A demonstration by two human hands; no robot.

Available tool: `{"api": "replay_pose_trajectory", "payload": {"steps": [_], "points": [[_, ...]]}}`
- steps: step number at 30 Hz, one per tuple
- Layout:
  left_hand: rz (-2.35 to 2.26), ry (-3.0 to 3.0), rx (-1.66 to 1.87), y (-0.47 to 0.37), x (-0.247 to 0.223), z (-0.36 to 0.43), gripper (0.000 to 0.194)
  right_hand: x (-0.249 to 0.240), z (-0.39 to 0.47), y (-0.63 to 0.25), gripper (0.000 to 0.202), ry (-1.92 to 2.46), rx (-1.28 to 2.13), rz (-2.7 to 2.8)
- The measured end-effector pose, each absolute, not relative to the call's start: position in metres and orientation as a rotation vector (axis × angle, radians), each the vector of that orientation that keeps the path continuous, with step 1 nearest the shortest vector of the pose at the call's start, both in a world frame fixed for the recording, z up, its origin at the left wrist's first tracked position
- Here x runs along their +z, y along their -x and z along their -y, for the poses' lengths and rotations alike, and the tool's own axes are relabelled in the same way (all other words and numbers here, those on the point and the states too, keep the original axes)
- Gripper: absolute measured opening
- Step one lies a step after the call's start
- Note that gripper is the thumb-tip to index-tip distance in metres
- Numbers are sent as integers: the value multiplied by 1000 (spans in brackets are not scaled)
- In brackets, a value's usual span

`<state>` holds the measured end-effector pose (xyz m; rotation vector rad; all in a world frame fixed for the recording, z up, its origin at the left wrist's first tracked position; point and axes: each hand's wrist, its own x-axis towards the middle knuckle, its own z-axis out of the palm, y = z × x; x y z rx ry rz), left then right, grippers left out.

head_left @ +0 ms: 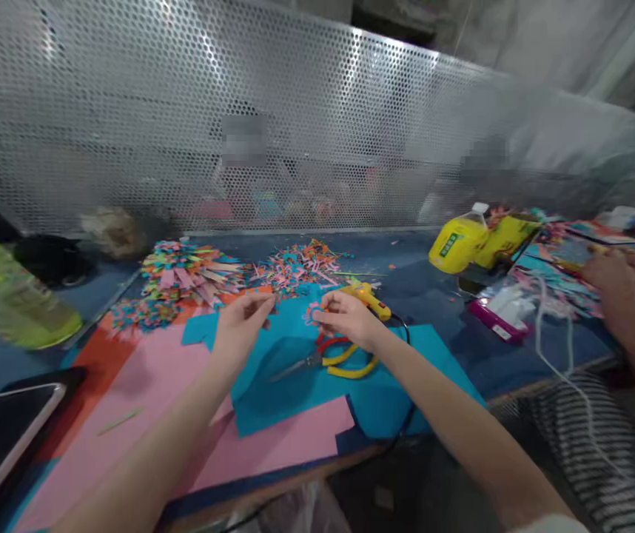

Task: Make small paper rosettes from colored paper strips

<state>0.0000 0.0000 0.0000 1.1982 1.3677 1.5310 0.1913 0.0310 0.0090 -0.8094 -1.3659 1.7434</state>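
Observation:
My right hand [348, 318] pinches a small pink paper flower [311, 314] with a petalled edge, held above the blue sheet [278, 396]. To its left, my left hand [244, 320] has thumb and fingertips pressed together; whatever is between them is too small to make out. Beneath my right hand lies a pair of scissors [351, 364] with yellow and red handles, blades pointing left. A yellow glue gun [371, 297] with a black cord rests just behind that hand. Pink sheets [289, 440] and an orange sheet [87, 396] lie under and beside the blue one.
Bundles of coloured paper strips [192, 270] and a loose heap of paper curls [298, 266] stand behind my hands. A phone [12, 437] lies at left, near a yellow-green bottle [12, 296]. At right are a yellow bottle [458, 243] and another person's hands [617, 277]. A perforated metal panel [295, 96] closes the back.

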Motion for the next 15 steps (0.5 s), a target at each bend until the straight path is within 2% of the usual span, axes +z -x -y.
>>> {"api": "replay_pose_trajectory", "payload": {"steps": [5, 11, 15], "points": [[-1309, -1068, 1534, -1, 1, 2, 34, 13, -32, -196, 40, 822, 1857, 1211], [-1279, -1047, 1529, -7, 6, 6, 33, 10, -36, -197, 32, 935, 1752, 1203], [-1261, -1058, 1523, -7, 6, 7, 30, 12, -35, -197, 35, 877, 1748, 1153]]}}
